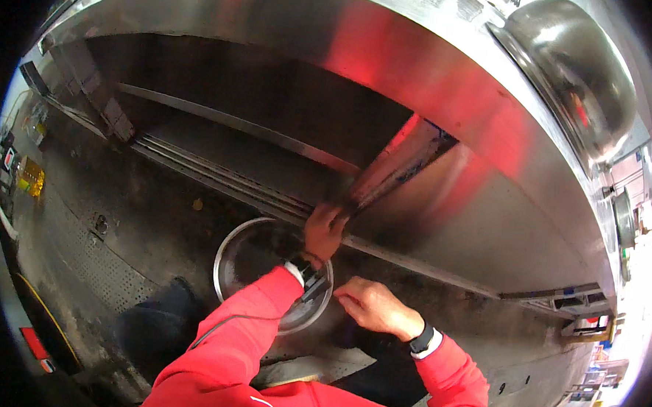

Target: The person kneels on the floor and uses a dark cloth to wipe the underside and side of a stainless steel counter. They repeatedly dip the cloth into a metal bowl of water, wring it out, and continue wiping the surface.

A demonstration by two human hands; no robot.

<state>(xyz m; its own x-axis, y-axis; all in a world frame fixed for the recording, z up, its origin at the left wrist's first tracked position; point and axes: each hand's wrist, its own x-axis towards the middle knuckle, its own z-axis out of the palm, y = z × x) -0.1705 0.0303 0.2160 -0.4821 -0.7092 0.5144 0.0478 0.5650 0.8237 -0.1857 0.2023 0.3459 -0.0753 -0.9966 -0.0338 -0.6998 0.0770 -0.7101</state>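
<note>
A wide round metal basin [220,261] lies low before me at floor level, its pale rim partly behind my left forearm. My left hand [323,234] reaches over its far edge toward the foot of a metal counter leg [386,162]. The fingertips are blurred against the dark, so contact or a held thing cannot be made out. My right hand [376,307] hovers just right of the rim, its fingers curled in, with nothing visible in them. A dark device with a cable sits at my left wrist; a black band [423,339] circles the right one.
A stainless steel counter [247,11] arches across the top, with a large steel bowl [576,78] tilted on it at right. Beneath runs a low rail [222,179]. At far left stand a bottle of yellow liquid [31,177] and a perforated floor plate [99,263].
</note>
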